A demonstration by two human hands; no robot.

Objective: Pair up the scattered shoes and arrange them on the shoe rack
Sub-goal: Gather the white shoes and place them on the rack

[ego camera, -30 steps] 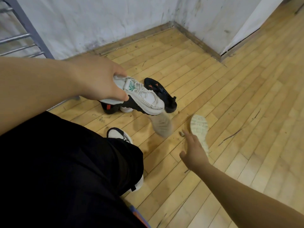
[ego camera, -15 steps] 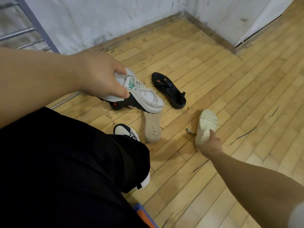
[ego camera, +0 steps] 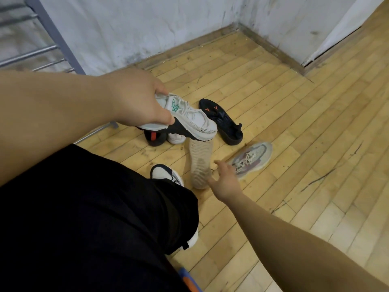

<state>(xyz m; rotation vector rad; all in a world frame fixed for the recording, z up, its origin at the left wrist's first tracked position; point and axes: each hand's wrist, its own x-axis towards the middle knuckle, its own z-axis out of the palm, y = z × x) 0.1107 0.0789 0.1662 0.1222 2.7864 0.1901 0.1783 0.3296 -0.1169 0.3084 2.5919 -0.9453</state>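
Note:
My left hand (ego camera: 136,98) grips the heel of a white sneaker with a green logo and black sole band (ego camera: 189,121), held above the floor. Below it a pale shoe lies sole up (ego camera: 200,163). My right hand (ego camera: 224,182) hovers open between that sole and a grey-and-mauve sneaker (ego camera: 250,159) that now lies upper side up. A black shoe (ego camera: 221,121) lies on its side further back. Behind the held sneaker sit a black shoe with a red mark (ego camera: 153,138) and a white toe (ego camera: 175,139). The metal shoe rack (ego camera: 50,36) stands at the far left.
I crouch on a wooden plank floor (ego camera: 305,144); my black-trousered leg (ego camera: 94,218) and my own white shoe (ego camera: 166,174) fill the lower left. White scuffed walls (ego camera: 147,24) meet in a corner behind the shoes. A blue and orange object (ego camera: 189,279) peeks out at the bottom.
My right hand reached the sole-up grey sneaker, turned it over so its laces face up, and let go. The left hand keeps holding the white sneaker.

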